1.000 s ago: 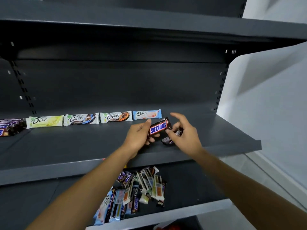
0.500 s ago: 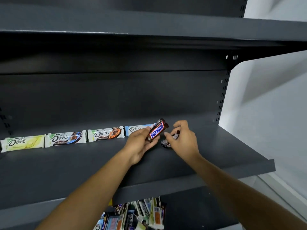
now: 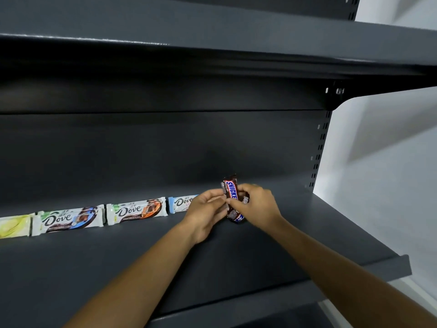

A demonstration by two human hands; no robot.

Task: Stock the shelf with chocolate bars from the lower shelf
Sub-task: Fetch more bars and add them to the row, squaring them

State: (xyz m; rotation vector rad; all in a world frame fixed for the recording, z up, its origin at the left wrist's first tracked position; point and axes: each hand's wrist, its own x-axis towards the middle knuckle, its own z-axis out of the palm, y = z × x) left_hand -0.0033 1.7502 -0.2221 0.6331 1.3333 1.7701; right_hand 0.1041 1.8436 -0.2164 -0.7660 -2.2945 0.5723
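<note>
Two bare forearms reach in from the bottom edge, and the hands meet over the middle of the shelf [image 3: 307, 235].

Left grip [image 3: 205, 215]: fingers curled, tips pinching the left edge of the Snickers [image 3: 231, 191]. Right grip [image 3: 259, 207]: thumb and fingers closed on the same bundle from its right side.

The Snickers stands near upright between the two grips. Its top end sticks out above them, with the label facing the camera. More than one bar looks bunched together, count unclear. The lower end pokes out below the grips, on or just above the shelf, can't tell which.

Left of the left grip, Dove bars lie flat, end to end, on the same shelf:
- blue Dove [image 3: 181, 204], nearest, right end hidden behind the left grip
- orange Dove [image 3: 137, 210]
- brown Dove [image 3: 68, 220]
- yellow Dove [image 3: 13, 226], cut off by the frame edge

Behind the grips is a dark back panel [image 3: 165, 147]. A slotted upright [image 3: 319, 147] is rear right of the right grip. Overhead is the upper shelf [image 3: 212, 27], and far right a white wall [image 3: 383, 166].
</note>
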